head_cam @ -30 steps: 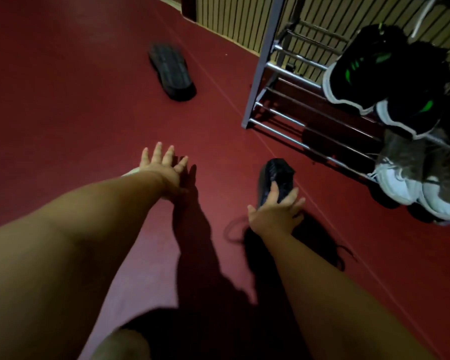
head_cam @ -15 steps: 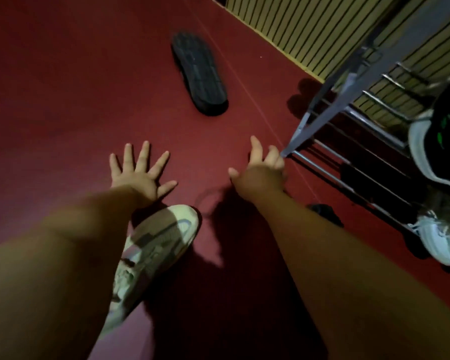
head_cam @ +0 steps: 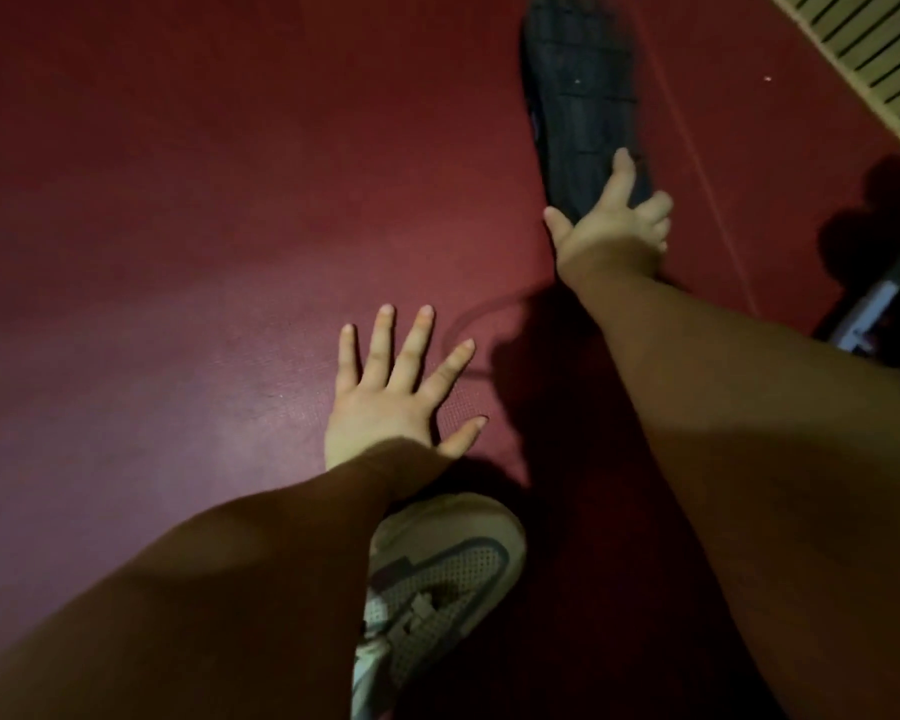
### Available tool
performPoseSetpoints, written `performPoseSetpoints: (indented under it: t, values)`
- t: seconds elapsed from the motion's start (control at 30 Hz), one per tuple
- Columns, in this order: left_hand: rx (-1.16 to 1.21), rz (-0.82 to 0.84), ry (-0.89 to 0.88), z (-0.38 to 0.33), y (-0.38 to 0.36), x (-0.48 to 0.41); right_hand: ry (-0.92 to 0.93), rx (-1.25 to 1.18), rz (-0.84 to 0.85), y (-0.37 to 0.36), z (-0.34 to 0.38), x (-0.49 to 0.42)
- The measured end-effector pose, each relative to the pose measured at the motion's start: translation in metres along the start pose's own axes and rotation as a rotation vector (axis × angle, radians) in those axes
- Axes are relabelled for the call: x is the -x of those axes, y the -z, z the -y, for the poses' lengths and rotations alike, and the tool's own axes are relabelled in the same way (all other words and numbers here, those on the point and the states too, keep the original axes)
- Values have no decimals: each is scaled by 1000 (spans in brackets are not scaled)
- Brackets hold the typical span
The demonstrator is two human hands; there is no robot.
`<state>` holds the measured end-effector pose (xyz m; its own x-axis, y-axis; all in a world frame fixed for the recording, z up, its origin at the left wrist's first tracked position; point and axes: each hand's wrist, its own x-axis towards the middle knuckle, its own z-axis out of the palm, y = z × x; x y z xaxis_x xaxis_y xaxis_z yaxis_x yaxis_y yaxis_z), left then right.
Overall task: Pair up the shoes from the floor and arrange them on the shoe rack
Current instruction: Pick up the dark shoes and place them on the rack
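Right hand (head_cam: 614,231) on near end of black tread-soled shoe (head_cam: 583,90), sole up: index straight along tread, other fingers bent over its right edge, thumb splayed. Actual grip: can't tell. Left hand (head_cam: 385,402) fingers spread straight over dark red floor (head_cam: 152,252). White-grey perforated sneaker (head_cam: 453,563) behind left wrist.

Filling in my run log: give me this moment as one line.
right hand: on sole-up black shoe, grip unclear | left hand: spread open over red floor | grey-and-white sneaker: on floor under left forearm
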<state>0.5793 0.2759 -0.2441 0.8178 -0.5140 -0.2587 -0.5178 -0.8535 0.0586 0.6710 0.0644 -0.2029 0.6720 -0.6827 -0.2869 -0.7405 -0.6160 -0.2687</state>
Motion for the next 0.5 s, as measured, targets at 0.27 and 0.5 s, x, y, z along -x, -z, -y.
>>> performPoseSetpoints:
  t: [0.27, 0.5]
  values:
    - [-5, -77, -7, 0, -1, 2, 91, -42, -10, -18, -28, 60]
    - [61, -159, -36, 2, -6, 3, 238, 106, 30, -20, -104, 162]
